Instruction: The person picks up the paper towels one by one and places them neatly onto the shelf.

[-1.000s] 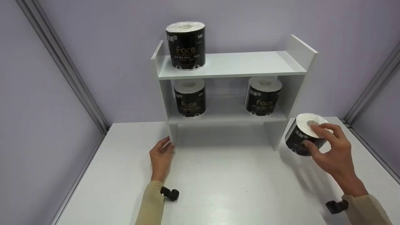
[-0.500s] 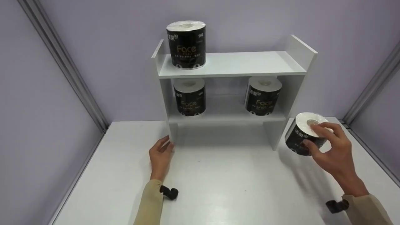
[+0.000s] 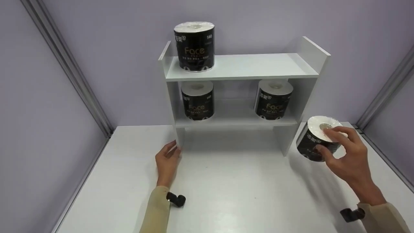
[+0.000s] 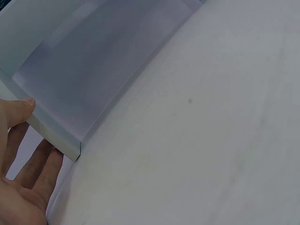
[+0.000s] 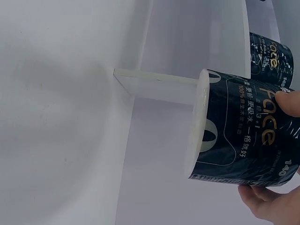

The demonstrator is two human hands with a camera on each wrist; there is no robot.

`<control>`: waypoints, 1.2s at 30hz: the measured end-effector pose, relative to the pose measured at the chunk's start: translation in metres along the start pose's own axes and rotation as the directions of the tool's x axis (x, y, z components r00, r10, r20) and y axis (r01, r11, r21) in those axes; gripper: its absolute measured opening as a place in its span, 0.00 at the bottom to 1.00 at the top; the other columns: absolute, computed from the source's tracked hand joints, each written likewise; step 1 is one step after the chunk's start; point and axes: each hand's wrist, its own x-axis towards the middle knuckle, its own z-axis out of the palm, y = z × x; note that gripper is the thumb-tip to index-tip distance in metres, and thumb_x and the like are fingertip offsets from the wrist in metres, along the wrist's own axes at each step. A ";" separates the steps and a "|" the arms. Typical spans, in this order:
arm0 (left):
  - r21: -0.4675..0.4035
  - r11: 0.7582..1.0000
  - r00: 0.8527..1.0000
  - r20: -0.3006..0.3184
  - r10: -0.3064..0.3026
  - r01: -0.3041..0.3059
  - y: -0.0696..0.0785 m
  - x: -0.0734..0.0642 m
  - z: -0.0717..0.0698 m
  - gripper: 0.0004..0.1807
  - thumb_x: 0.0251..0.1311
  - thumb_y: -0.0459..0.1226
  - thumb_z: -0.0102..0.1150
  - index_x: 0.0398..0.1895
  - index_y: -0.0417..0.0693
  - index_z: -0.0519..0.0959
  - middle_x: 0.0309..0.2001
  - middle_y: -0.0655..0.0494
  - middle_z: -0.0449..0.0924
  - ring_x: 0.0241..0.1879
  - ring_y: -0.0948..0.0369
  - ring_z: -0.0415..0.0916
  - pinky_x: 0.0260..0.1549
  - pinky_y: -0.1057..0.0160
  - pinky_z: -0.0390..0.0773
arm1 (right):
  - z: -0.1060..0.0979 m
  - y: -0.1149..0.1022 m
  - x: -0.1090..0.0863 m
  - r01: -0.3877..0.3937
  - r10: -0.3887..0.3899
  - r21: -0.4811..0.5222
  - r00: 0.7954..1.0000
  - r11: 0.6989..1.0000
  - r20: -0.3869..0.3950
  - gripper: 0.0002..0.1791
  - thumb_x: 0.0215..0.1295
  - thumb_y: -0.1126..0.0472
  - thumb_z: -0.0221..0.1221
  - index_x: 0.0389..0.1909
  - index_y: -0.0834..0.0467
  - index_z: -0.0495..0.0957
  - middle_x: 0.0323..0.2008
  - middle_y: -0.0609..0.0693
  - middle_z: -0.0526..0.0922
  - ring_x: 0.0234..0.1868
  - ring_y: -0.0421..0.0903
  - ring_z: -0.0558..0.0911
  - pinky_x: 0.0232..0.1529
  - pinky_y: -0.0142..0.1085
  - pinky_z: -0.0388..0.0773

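My right hand (image 3: 351, 163) holds a toilet roll (image 3: 312, 147) in a black "Face" wrapper, tilted and raised off the table, just right of the white shelf unit (image 3: 255, 66). In the right wrist view, the thumb lies on the wrapper of this roll (image 5: 234, 133), with other fingers on its far side. At the unit's lower left, my left hand (image 3: 167, 163) grips the foot of the side panel (image 4: 54, 133), thumb on one face and fingers on the other. Similar rolls stand upright on the unit: one top left (image 3: 195, 48), one middle left (image 3: 198, 103), one middle right (image 3: 273, 102).
The unit stands on a white table (image 3: 226, 194) near the back wall (image 3: 252, 22). Grey partitions with metal posts rise on the left (image 3: 64, 64) and right (image 3: 394, 77). Both sleeves carry a small black device at the wrist.
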 end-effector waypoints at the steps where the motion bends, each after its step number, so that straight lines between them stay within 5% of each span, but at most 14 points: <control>1: -0.003 1.000 1.000 -0.002 -0.004 0.004 0.000 0.000 0.000 0.19 0.72 0.33 0.67 0.65 0.42 0.83 0.65 0.45 0.82 0.64 0.49 0.83 0.54 0.66 0.87 | 0.000 -0.001 0.000 -0.001 0.001 0.000 1.000 1.000 0.001 0.34 0.44 0.79 0.78 0.57 0.61 0.88 0.53 0.63 0.80 0.59 0.27 0.72 0.54 0.16 0.64; 16: -0.014 1.000 1.000 -0.009 -0.018 0.018 0.002 0.000 0.001 0.21 0.72 0.32 0.67 0.66 0.37 0.81 0.67 0.42 0.81 0.65 0.45 0.82 0.58 0.52 0.87 | 0.001 -0.006 0.002 0.017 -0.017 0.010 1.000 1.000 -0.015 0.33 0.42 0.80 0.77 0.55 0.63 0.88 0.51 0.64 0.80 0.59 0.27 0.72 0.54 0.16 0.64; 25: 0.043 0.999 1.000 -0.003 -0.003 0.003 0.002 0.001 0.001 0.20 0.72 0.32 0.66 0.66 0.39 0.82 0.67 0.44 0.81 0.65 0.47 0.82 0.53 0.69 0.86 | -0.005 -0.007 0.003 0.039 -0.039 0.024 0.999 0.999 0.000 0.32 0.47 0.76 0.78 0.57 0.61 0.88 0.51 0.56 0.81 0.57 0.27 0.73 0.54 0.19 0.66; 36: 0.028 0.999 1.000 -0.008 -0.017 0.017 0.001 0.000 0.002 0.20 0.72 0.31 0.67 0.65 0.39 0.82 0.65 0.44 0.82 0.64 0.48 0.83 0.55 0.60 0.88 | -0.006 -0.010 0.005 0.036 -0.036 0.011 0.999 0.999 -0.026 0.33 0.42 0.79 0.78 0.55 0.62 0.88 0.51 0.64 0.81 0.57 0.27 0.73 0.53 0.18 0.65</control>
